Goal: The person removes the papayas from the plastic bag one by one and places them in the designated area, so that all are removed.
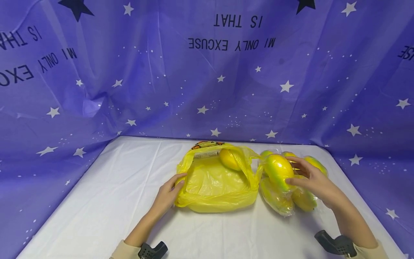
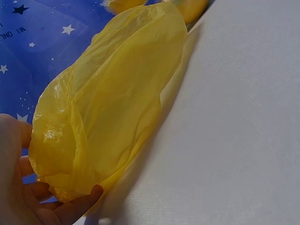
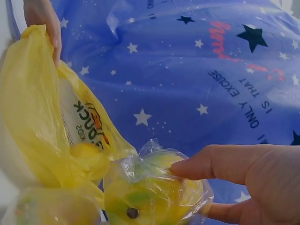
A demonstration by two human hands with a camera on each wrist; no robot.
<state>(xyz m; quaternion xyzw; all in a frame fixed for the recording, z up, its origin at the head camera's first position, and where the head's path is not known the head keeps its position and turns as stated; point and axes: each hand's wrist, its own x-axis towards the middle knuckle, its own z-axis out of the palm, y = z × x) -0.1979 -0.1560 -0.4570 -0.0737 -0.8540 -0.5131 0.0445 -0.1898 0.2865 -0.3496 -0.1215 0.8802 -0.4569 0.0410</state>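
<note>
A yellow plastic bag (image 1: 216, 204) lies on the table with its mouth spread wide. My left hand (image 1: 169, 191) holds the bag's left rim, the thumb (image 2: 84, 204) on one side of the film and the other fingers partly hidden. One mango (image 1: 229, 159) shows inside the bag at the back right. Just right of the bag, my right hand (image 1: 315, 181) grips a yellow-green mango (image 1: 277, 171) in clear plastic wrap, thumb on one side and fingers on the other. In the right wrist view, this wrapped mango (image 3: 150, 199) is close to the bag (image 3: 33, 112).
Several more wrapped mangoes sit under and around my right hand, among them a front mango (image 1: 304, 200) and a rear mango (image 1: 315, 164). White cloth (image 1: 106, 201) covers the table. A purple star-printed curtain (image 1: 181, 93) rises behind and along the sides.
</note>
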